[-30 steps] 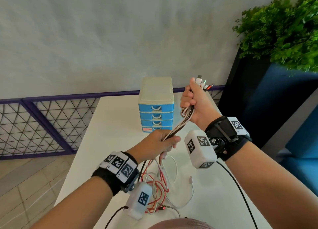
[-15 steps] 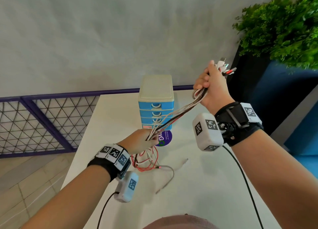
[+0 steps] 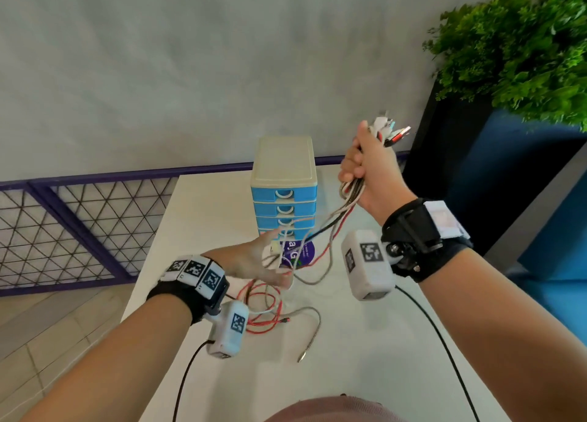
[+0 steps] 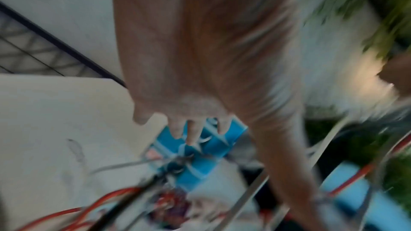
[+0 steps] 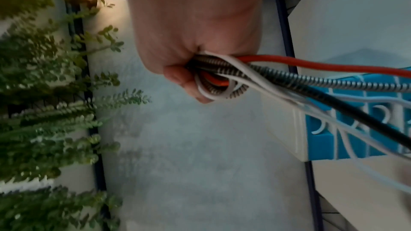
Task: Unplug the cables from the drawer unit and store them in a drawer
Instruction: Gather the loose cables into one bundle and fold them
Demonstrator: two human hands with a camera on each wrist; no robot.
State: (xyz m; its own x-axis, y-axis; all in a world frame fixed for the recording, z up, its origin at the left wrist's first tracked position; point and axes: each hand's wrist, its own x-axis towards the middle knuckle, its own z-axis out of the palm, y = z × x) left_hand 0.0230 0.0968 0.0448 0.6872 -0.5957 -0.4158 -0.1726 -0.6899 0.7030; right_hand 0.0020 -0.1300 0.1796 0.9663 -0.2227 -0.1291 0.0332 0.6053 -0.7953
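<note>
Bare forearms; black wrist straps (image 3: pixel 409 228) with white fiducial-marker blocks; white wrist cameras (image 3: pixel 228 332) trailing black cables.

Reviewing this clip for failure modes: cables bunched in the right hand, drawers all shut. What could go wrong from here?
1. The loose cable ends trail on the table in tangled loops; they may snag or drag as the right hand lifts the bundle.
2. All drawers of the drawer unit look closed, and the left hand sits among the strands, fingers spread, so opening one could be awkward.
3. Strands cross in front of the unit and might tug it.
</note>
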